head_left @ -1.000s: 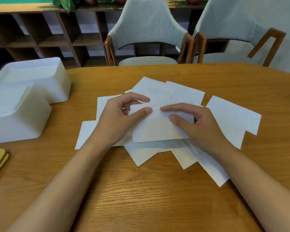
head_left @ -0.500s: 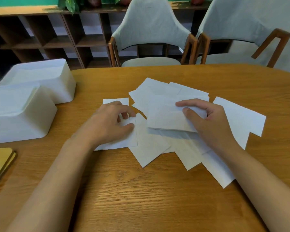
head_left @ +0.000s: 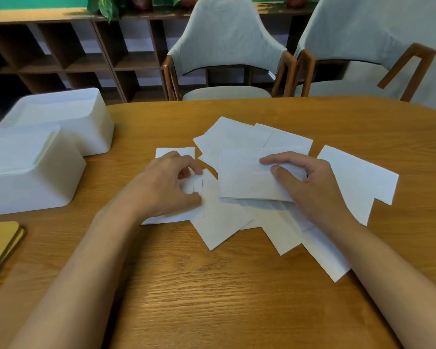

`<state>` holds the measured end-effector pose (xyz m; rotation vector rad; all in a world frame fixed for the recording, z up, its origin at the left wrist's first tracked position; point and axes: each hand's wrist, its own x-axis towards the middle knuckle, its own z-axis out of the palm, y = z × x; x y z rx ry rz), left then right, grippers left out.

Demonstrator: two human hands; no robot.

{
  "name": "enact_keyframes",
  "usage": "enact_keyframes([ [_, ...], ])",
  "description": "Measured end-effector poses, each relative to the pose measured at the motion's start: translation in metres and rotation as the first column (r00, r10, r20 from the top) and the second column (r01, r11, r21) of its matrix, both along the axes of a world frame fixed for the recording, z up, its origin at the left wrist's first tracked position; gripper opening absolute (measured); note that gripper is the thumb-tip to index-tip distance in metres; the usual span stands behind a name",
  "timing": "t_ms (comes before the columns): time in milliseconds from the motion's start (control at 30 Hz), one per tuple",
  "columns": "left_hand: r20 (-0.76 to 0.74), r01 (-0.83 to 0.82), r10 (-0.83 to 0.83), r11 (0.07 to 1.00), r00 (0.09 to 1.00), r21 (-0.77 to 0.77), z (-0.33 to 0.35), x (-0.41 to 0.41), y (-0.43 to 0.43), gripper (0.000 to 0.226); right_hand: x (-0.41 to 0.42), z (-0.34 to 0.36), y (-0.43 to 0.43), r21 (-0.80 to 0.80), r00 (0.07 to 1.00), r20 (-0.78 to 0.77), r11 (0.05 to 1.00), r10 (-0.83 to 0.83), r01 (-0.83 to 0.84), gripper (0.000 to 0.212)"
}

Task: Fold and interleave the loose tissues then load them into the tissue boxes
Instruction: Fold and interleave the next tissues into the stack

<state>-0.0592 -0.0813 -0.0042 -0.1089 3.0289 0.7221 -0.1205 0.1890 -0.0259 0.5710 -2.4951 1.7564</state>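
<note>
Several loose white tissues lie overlapping in the middle of the wooden table. My right hand pinches a folded tissue that lies on top of the pile, thumb on top and fingers curled over its far edge. My left hand rests on another tissue at the pile's left side, fingers curled and pinching its edge near the thumb. Two white tissue boxes stand at the left, the nearer one in front of the farther one.
A yellow-brown flat object lies at the table's left edge. Two grey upholstered chairs stand behind the table's far edge. A dark wooden shelf unit with plants on top runs along the back wall.
My hands have parted: the right drew the folded tissue rightward on the pile, while the left moved left onto a separate tissue and now pinches its edge.
</note>
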Motion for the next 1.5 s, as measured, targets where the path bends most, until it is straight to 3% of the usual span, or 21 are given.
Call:
enact_keyframes([
  [133, -0.060, -0.022, 0.025, 0.998, 0.998, 0.057, -0.002, 0.006, 0.004, 0.034, 0.001, -0.001, -0.001, 0.008, 1.000, 0.012, 1.000, 0.016, -0.016, 0.023],
  [300, -0.260, -0.071, 0.105, 0.988, 0.960, 0.136, -0.015, 0.020, 0.001, 0.022, 0.006, -0.001, -0.004, -0.008, 0.999, -0.011, 0.999, 0.038, -0.038, 0.025],
  [500, -0.589, -0.076, 0.125, 0.991, 0.799, 0.109, -0.028, 0.026, 0.007, 0.022, 0.007, -0.002, -0.003, 0.013, 0.999, -0.007, 0.999, 0.052, -0.052, 0.030],
  [667, -0.693, -0.057, 0.232, 0.962, 0.683, 0.265, -0.016, 0.033, 0.027, 0.023, 0.009, -0.003, -0.005, -0.007, 1.000, 0.008, 1.000, 0.003, -0.002, 0.030],
  [800, -0.657, -0.021, 0.372, 0.879, 0.656, 0.476, -0.012, 0.033, 0.039, 0.018, 0.006, -0.004, -0.005, 0.037, 0.999, -0.006, 0.998, -0.047, 0.047, 0.021],
  [900, -0.599, 0.007, 0.451, 0.795, 0.662, 0.606, -0.013, 0.031, 0.039, 0.015, 0.003, -0.008, -0.005, 0.045, 0.998, 0.026, 0.997, -0.062, 0.060, 0.028],
  [1000, -0.429, 0.039, 0.498, 0.618, 0.754, 0.785, -0.012, 0.030, 0.035, 0.016, 0.004, -0.008, -0.006, 0.019, 0.998, 0.055, 1.000, -0.019, 0.018, 0.038],
  [1133, -0.211, 0.061, 0.400, 0.357, 0.892, 0.932, -0.012, 0.029, 0.038, 0.017, 0.011, 0.003, -0.010, 0.027, 0.998, 0.041, 0.998, 0.052, -0.053, 0.041],
  [1267, -0.183, 0.038, 0.380, 0.357, 0.907, 0.933, -0.015, 0.028, 0.043, 0.017, 0.021, 0.008, -0.017, -0.097, 0.981, 0.110, 0.984, 0.157, -0.147, 0.042],
  [1433, -0.181, 0.019, 0.311, 0.460, 0.933, 0.888, -0.011, 0.033, 0.051, 0.023, 0.023, 0.007, -0.020, -0.165, 0.996, 0.094, 0.986, -0.010, 0.026, 0.004],
  [1500, -0.153, -0.001, 0.306, 0.451, 0.940, 0.893, -0.009, 0.034, 0.051, 0.026, 0.023, 0.009, -0.018, -0.173, 0.994, 0.102, 0.985, 0.038, -0.020, 0.007],
])
